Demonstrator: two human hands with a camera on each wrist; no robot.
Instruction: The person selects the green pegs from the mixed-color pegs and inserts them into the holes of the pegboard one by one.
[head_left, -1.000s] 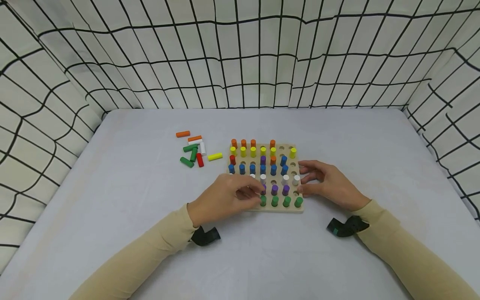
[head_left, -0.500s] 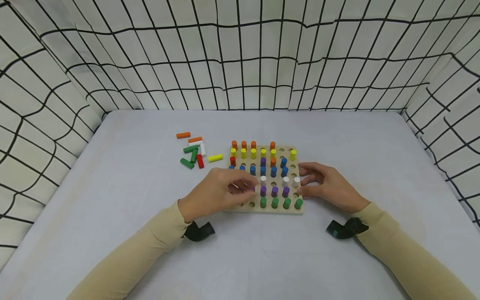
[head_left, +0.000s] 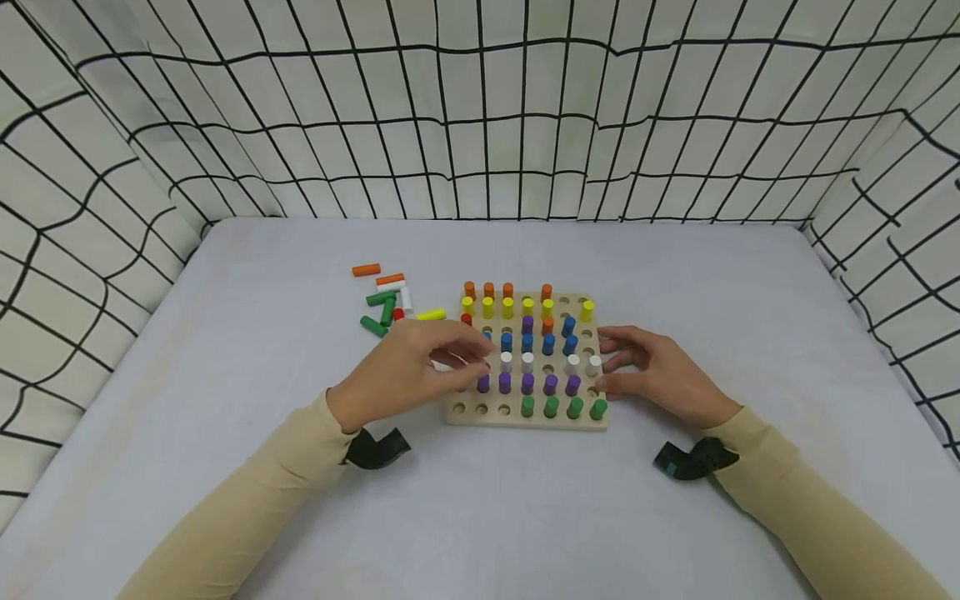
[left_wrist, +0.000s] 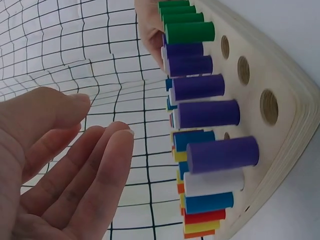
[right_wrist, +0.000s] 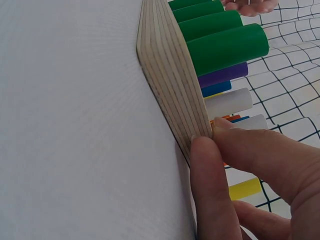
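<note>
1. The head view places the peg board (head_left: 487, 422) near the middle of the white table (head_left: 300, 283), with the left hand (head_left: 412, 362) over its left side and the right hand (head_left: 660, 377) at its right edge.
2. The left wrist view makes plain what the head view leaves unclear: the left thumb and fingers are parted, released, with nothing between them.
3. That view also shows a purple peg (left_wrist: 222, 154) and a white peg (left_wrist: 215, 183) standing in the end column, which the left hand largely hides from the head camera.
4. Only the right wrist view reveals the layered side of the board; bent fingers of the right hand grasp it, one tip on the side, another at the upper rim.
5. Against the head frame half a second earlier, the left hand sits farther left, uncovering more of the purple row and a third open hole in the near row.
6. A loose red peg (head_left: 398, 313), then in full sight, is now mostly behind that hand; the right hand keeps its place.
</note>
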